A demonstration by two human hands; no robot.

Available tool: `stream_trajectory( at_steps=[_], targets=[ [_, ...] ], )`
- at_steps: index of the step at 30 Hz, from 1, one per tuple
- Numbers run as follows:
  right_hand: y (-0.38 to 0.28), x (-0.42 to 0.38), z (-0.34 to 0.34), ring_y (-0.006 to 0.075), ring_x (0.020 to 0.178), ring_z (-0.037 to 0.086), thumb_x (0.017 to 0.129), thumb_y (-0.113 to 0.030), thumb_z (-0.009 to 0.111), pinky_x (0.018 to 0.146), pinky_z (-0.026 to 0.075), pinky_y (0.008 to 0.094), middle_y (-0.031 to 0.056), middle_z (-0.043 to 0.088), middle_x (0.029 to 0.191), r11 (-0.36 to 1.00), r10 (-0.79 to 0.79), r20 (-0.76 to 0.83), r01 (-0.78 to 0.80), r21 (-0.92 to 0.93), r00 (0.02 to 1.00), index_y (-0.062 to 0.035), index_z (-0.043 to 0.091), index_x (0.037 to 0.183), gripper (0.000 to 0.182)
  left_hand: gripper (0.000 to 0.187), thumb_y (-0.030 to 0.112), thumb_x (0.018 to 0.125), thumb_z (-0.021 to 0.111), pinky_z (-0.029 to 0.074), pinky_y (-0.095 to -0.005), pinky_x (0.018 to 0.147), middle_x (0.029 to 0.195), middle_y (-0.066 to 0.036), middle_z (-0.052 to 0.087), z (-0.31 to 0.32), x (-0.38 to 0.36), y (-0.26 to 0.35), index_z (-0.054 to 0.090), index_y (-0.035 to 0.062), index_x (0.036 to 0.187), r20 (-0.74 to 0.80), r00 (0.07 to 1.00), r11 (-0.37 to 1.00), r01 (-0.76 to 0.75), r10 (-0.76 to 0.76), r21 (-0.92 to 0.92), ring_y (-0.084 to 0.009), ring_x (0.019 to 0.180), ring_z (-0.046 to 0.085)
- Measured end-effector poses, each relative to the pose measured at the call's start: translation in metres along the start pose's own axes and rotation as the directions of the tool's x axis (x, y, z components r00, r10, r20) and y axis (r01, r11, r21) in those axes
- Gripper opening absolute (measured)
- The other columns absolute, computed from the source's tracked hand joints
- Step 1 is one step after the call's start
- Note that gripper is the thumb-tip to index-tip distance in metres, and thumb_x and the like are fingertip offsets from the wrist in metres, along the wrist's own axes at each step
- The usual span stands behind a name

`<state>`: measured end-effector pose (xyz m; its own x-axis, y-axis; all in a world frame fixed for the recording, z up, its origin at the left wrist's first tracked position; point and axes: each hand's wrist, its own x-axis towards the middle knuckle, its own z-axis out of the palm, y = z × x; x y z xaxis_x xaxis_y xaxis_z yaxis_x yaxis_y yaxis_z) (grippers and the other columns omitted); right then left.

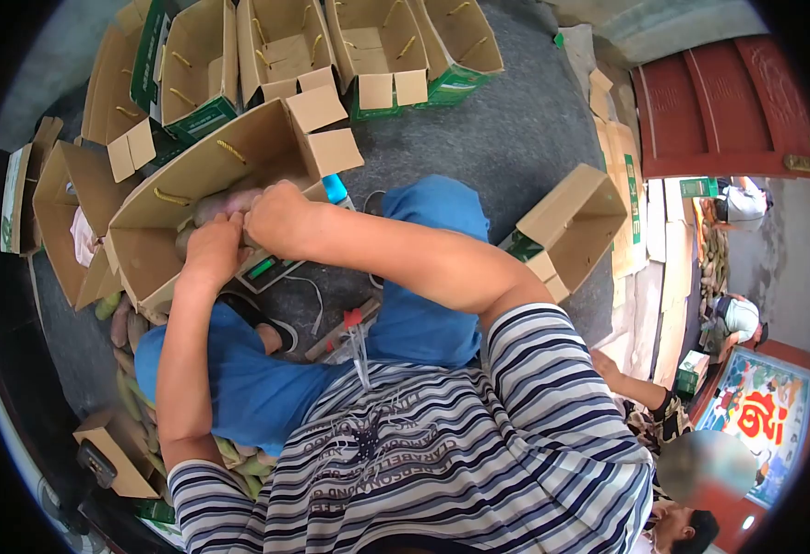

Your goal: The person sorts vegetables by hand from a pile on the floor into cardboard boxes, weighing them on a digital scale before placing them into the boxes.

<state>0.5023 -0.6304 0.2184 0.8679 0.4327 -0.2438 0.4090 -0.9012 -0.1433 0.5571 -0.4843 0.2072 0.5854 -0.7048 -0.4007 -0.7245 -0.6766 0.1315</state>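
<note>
An open cardboard box (137,254) with yellow rope handles stands in front of me, and several pinkish-brown, elongated pieces of produce (211,208) lie in it. My left hand (213,245) reaches over the near wall with its fingers curled down against the produce. Close beside it, my right hand (280,220) is closed, knuckles up, its fingertips hidden at the produce. What the fingers of either hand grip, I cannot tell. Just below the hands, partly covered by the box, shows a scale (262,268) with a lit green display.
Open cardboard boxes (285,60) line up beyond mine. Another box (571,226) lies on the floor to the right. Long green and brownish produce (132,388) is heaped at my left. A white cable (317,300) runs near my feet. Other people (742,319) are at the right.
</note>
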Motion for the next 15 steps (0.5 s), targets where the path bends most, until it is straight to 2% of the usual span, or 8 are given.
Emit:
stream_trajectory(
  at_steps=[5,8,15],
  targets=[
    [0.0024,0.0025,0.0017,0.0225,0.086,0.062,0.071,-0.019,0.064,0.066,0.049,0.0356,0.0067,0.066,0.09,1.0,-0.009,0.06,0.009,0.008,0.998,-0.0087,0.066,0.091,0.022,0.044,0.018,0.069,0.073,0.047,-0.0434,0.076,0.099,-0.015,0.057,0.003,0.0019,-0.0014,0.051,0.0052,0.105,-0.018,1.0,1.0,-0.019,0.019,-0.008,-0.0339,0.093,0.057],
    [0.0027,0.0013,0.002,0.0219,0.087,0.062,0.072,-0.019,0.064,0.067,0.049,0.0351,0.0053,0.066,0.09,1.0,-0.01,0.029,0.01,-0.01,1.0,-0.0098,0.067,0.09,0.021,0.043,0.018,0.069,0.072,0.048,-0.0437,0.075,0.097,-0.016,0.057,0.0016,0.0017,-0.0007,0.051,0.0049,0.104,-0.021,1.0,1.0,-0.021,0.021,-0.013,-0.0345,0.092,0.058],
    [0.001,0.0016,-0.0002,0.0209,0.088,0.062,0.071,-0.021,0.066,0.067,0.049,0.0355,0.0042,0.066,0.091,0.999,0.026,0.068,-0.024,-0.027,0.997,-0.0115,0.067,0.09,0.021,0.042,0.017,0.069,0.072,0.048,-0.0434,0.075,0.097,-0.016,0.058,0.0034,0.0013,-0.0011,0.051,0.0046,0.104,-0.03,0.999,0.999,-0.03,0.03,-0.01,-0.0345,0.091,0.058]
  ],
)
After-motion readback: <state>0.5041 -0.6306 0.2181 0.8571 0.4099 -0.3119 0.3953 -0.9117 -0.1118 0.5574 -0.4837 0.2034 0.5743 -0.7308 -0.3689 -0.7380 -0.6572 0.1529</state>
